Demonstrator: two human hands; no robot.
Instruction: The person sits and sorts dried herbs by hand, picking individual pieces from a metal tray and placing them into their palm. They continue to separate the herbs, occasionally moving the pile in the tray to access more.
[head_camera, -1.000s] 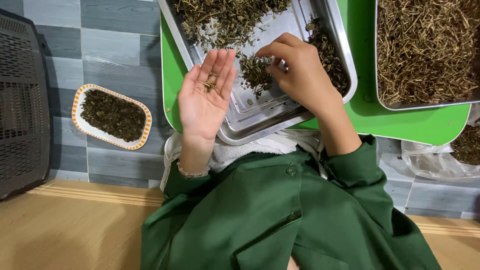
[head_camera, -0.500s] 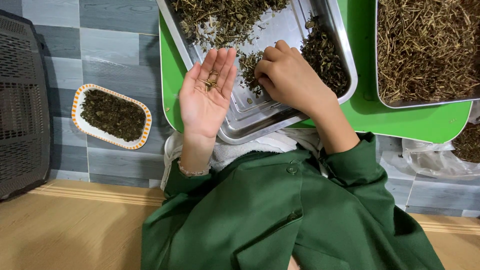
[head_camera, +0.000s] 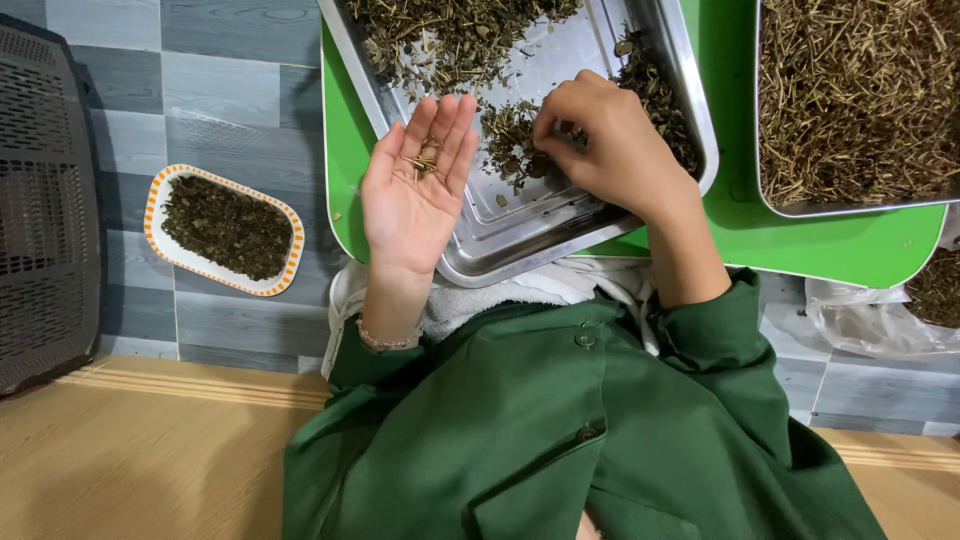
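While my left hand (head_camera: 415, 195) lies palm-up and spread flat over the near-left corner of the steel tray (head_camera: 560, 215), a few picked stems (head_camera: 424, 160) rest loose across its fingers. My right hand (head_camera: 610, 140) has dropped back onto the small heap of dried herb (head_camera: 512, 140) in the middle of that tray; a second ago it was lifted at the tray's centre, fingertips together. Now its fingers curl down into the leaves, pressed close, though I cannot tell whether they pinch anything. I judge another pick is under way. Left of the tray sits a small oval dish (head_camera: 222, 228) of dark leaves; right of it, a second tray of stalks (head_camera: 850, 100).
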